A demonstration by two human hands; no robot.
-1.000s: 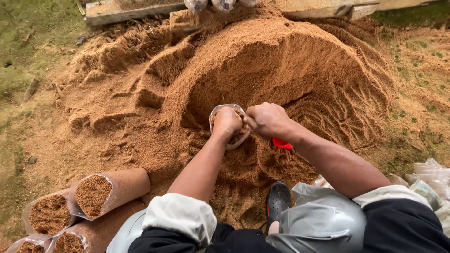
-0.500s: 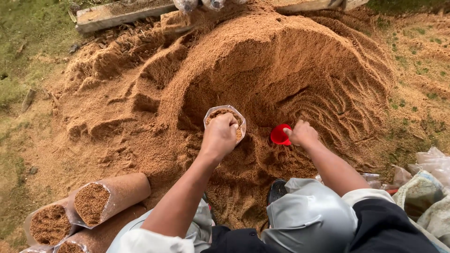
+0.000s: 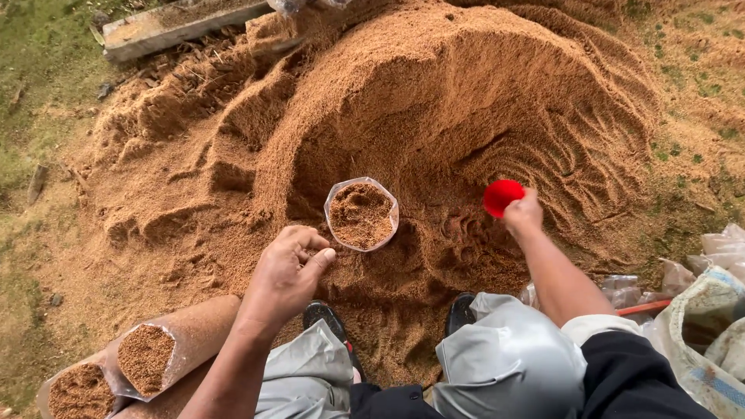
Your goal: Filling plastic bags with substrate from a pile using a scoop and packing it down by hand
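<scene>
While your left hand (image 3: 285,268) hangs just short of the open bag (image 3: 361,215), fingers loosely curled and thumb apart with nothing pinched between them, that clear plastic bag stands upright in the hollow scooped out of the sawdust heap (image 3: 434,101), its mouth held wide. Your right hand (image 3: 523,215) is off to the right of the bag, closed around a red scoop (image 3: 503,195) that sits low against the loose material; how its fingers lie beneath the scoop you cannot tell. As for progress, the bag looks filled nearly to its rim with brown sawdust, so it seems close to done but unsealed. Below and left of the bag, past your knee (image 3: 306,372), two packed bags (image 3: 147,357) lie on their sides with their mouths open, which suggests several are already filled. Right of the bag, at the frame's edge, a heap of empty plastic bags (image 3: 718,252) suggests many remain to fill.
</scene>
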